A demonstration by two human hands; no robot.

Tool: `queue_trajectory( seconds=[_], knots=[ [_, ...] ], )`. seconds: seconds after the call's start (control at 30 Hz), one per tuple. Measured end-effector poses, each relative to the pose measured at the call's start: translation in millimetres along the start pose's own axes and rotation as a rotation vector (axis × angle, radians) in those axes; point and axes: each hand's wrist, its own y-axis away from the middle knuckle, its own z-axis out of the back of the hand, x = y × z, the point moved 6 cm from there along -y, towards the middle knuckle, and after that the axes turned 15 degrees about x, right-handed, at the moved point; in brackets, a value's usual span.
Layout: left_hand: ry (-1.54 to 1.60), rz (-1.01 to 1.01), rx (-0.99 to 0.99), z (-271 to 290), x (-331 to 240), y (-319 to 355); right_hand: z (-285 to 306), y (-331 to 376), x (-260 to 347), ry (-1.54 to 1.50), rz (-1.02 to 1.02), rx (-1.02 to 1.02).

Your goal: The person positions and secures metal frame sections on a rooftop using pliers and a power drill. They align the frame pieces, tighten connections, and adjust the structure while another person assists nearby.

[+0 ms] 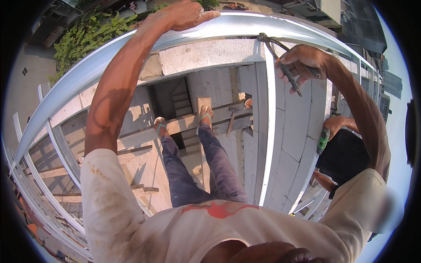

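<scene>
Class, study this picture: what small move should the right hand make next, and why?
Probably squeeze the plier-like tool: its handles stand apart in the right hand, its head is at the metal channel, and the left hand rests on that channel.

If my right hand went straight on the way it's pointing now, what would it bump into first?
Probably the straight metal channel, just left of your right hand in the picture. Depth is unclear, though, so the hand and the pliers it holds might pass over it.

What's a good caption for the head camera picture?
Left hand on a shiny silver metal beam, right hand holding dark metal pliers with orange-and-black handles.
</scene>
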Motion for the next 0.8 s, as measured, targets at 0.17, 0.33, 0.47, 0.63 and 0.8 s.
queue_trajectory(
  seconds=[0.17,0.33,0.47,0.63,0.8],
  knots=[
    [0.094,0.089,0.135,21.2,-20.2,16.1,8.4,-11.2,-18.1,0.193,-0.01,-0.141],
    [0.029,0.089,0.225,19.1,-13.7,5.6,-43.2,-59.0,-133.9,1.248,0.012,-0.582],
    [-0.09,0.073,0.166,-1.2,5.1,-3.5,-55.8,-17.3,-143.9,0.563,0.203,-0.576],
    [0.001,-0.034,0.003,0.8,5.2,1.9,-28.9,0.9,-91.9,-0.144,0.325,-0.182],
    [-0.023,-0.025,0.049,3.0,-4.3,-2.9,-12.5,-11.1,-57.5,-0.107,0.364,-0.011]
  ],
)
